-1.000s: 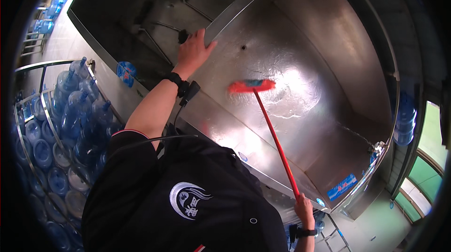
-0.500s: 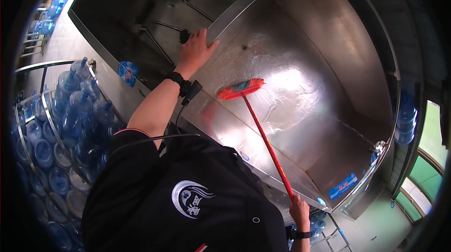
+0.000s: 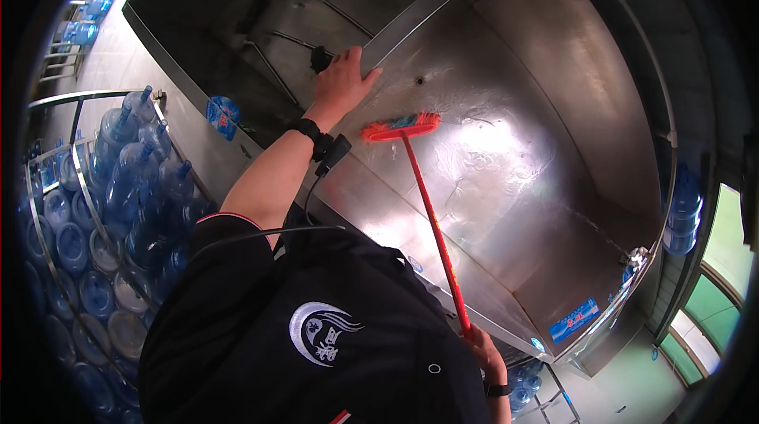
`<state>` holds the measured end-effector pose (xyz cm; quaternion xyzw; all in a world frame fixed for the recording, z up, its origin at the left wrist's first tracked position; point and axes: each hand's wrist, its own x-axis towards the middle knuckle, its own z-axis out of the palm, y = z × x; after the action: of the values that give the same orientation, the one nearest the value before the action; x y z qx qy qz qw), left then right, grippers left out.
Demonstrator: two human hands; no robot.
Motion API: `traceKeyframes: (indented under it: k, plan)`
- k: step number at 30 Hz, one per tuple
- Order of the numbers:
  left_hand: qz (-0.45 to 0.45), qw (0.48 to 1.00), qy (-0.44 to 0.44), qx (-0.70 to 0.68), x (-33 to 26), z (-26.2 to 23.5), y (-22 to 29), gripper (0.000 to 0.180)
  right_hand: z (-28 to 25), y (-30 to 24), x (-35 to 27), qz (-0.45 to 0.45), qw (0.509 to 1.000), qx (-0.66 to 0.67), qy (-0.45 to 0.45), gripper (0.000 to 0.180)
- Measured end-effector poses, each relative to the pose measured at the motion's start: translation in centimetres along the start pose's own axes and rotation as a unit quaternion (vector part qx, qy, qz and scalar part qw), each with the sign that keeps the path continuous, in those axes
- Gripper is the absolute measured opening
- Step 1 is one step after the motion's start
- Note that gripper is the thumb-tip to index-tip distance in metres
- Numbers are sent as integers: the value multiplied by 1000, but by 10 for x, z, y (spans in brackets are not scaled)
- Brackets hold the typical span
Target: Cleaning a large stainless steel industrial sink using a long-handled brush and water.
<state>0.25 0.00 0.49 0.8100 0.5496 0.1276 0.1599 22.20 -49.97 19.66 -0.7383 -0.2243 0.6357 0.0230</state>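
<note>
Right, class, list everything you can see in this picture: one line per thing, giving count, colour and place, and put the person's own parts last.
Metal tank: one, silver steel, wet floor, fills the upper middle and right.
Broom: one, red handle and bristles with a blue strip, head down on the tank floor.
Water jugs: many, blue, racked at the left; more far upper left and at the right edge.
Rack: one, silver rails, around the left jugs.
Rods: several, metal, in the dark compartment upper left.
Sticker: one, blue, on the tank's near rim at the right.
Left hand: rests on the tank's partition edge; black wristband.
Right hand: closed around the broom handle's end.
</note>
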Motion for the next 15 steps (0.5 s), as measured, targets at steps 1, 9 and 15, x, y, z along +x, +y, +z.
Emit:
traceKeyframes:
  k: [1, 9, 15]
  plan:
    - [-2, 1000, 0, 1, 0, 0, 2, 45, 2, 1, -1, 33, 994, 106, -21, 21]
    - [-12, 1000, -7, 5, 0, 0, 1, 47, 21, -13, 21, 46, 978, 203, -11, 15]
    - [0, 1000, 1, 7, 0, 0, 1, 44, 34, -19, 34, -1, 963, 270, -6, 13]
